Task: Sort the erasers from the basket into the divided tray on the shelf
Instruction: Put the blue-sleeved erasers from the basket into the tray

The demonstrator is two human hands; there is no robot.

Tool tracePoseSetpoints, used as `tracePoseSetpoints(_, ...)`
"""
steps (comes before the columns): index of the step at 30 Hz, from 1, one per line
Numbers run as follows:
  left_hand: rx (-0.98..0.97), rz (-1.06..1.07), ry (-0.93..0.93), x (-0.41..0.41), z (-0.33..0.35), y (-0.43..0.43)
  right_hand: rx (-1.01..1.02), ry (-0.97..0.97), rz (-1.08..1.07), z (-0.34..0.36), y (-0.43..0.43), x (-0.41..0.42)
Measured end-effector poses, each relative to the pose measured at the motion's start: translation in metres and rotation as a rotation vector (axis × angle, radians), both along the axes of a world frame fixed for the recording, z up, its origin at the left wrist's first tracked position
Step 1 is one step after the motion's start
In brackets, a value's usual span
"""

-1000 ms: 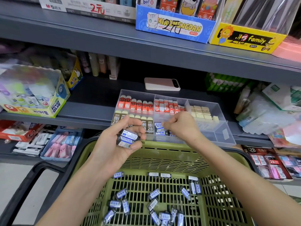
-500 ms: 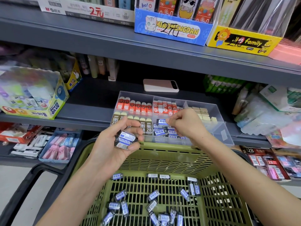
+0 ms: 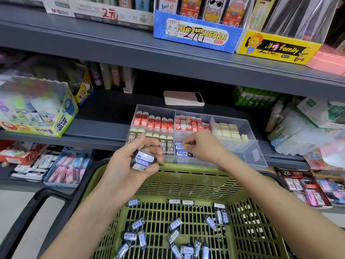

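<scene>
Two hands (image 3: 128, 169) (image 3: 203, 146), one basket (image 3: 186, 174), one divided tray (image 3: 255, 154), one phone (image 3: 183, 99)

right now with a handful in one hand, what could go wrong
The left hand grips a stack of erasers over the basket; one could slip back in. The right hand works at the middle front compartment of the tray, beside the 2B erasers, so a piece may land in the wrong section.

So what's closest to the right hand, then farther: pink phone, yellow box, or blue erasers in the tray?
1. blue erasers, in the tray by the right hand.
2. pink phone, behind the tray.
3. yellow box, top shelf.
</scene>
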State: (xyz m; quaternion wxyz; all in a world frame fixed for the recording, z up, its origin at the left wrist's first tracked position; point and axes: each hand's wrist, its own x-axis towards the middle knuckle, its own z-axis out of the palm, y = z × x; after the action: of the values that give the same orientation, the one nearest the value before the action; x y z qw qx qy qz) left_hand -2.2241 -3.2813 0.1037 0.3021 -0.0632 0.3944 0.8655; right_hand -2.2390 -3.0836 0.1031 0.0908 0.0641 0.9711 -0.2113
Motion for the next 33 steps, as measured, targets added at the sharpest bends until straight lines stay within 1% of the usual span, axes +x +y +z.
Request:
tracePoseSetpoints(4,0.0,-0.002,0.008,0.0,0.0,0.0,0.083,-0.082,0.039,0.003,0.002,-0.002)
tracePoseSetpoints(5,0.001,-0.002,0.009,0.0,0.0,0.0,0.143,-0.057,0.046,0.006,0.003,-0.001)
tracePoseSetpoints(6,0.003,-0.003,0.009,0.001,0.0,0.0,0.193,0.011,0.049,0.01,0.001,0.001)
tracePoseSetpoints(7,0.005,-0.006,0.008,0.001,0.0,0.0,0.182,0.109,0.053,0.015,-0.002,0.005)
tracePoseSetpoints(8,0.005,-0.01,0.01,0.001,0.0,0.0,0.091,0.205,0.068,0.02,-0.008,0.011)
tracePoseSetpoints(10,-0.011,-0.02,0.029,0.002,0.001,0.001,-0.213,0.315,0.169,0.031,-0.025,0.025)
tracePoseSetpoints(11,-0.023,-0.021,0.044,0.003,0.001,0.001,-0.315,0.326,0.243,0.034,-0.034,0.032)
tracePoseSetpoints(12,-0.036,-0.018,0.06,0.004,0.001,0.002,-0.341,0.325,0.307,0.036,-0.043,0.037)
tracePoseSetpoints(13,-0.051,-0.017,0.075,0.005,0.001,0.002,-0.309,0.328,0.353,0.037,-0.049,0.04)
tracePoseSetpoints(15,-0.089,-0.032,0.103,0.007,0.001,0.002,-0.178,0.347,0.429,0.036,-0.058,0.041)
tracePoseSetpoints(16,-0.103,-0.045,0.116,0.008,0.001,0.002,-0.152,0.34,0.453,0.036,-0.06,0.04)
tracePoseSetpoints(17,-0.107,-0.056,0.125,0.009,0.002,0.002,-0.176,0.313,0.46,0.036,-0.06,0.04)
tracePoseSetpoints(18,-0.103,-0.066,0.132,0.009,0.002,0.002,-0.243,0.272,0.447,0.035,-0.059,0.04)
tracePoseSetpoints(20,-0.101,-0.094,0.139,0.008,0.003,0.003,-0.488,0.209,0.321,0.036,-0.052,0.04)
tracePoseSetpoints(21,-0.109,-0.103,0.128,0.008,0.003,0.002,-0.601,0.23,0.212,0.036,-0.044,0.038)
tracePoseSetpoints(22,-0.113,-0.102,0.107,0.007,0.003,0.002,-0.667,0.28,0.088,0.035,-0.035,0.035)
tracePoseSetpoints(23,-0.104,-0.091,0.084,0.005,0.002,0.0,-0.674,0.326,-0.028,0.034,-0.024,0.031)
tracePoseSetpoints(25,-0.041,-0.08,0.067,0.003,0.002,-0.003,-0.556,0.358,-0.173,0.027,-0.005,0.025)
tracePoseSetpoints(27,0.057,-0.098,0.067,0.002,0.002,-0.005,-0.4,0.354,-0.227,0.015,0.006,0.02)
tracePoseSetpoints(29,0.119,-0.11,0.059,0.003,0.001,-0.004,-0.296,0.338,-0.241,0.004,0.009,0.017)
tracePoseSetpoints(31,0.107,-0.096,0.057,0.003,0.0,-0.002,-0.255,0.33,-0.219,-0.004,0.009,0.014)
tracePoseSetpoints(33,0.052,-0.065,0.081,0.003,-0.001,0.0,-0.227,0.338,-0.197,-0.008,0.008,0.011)
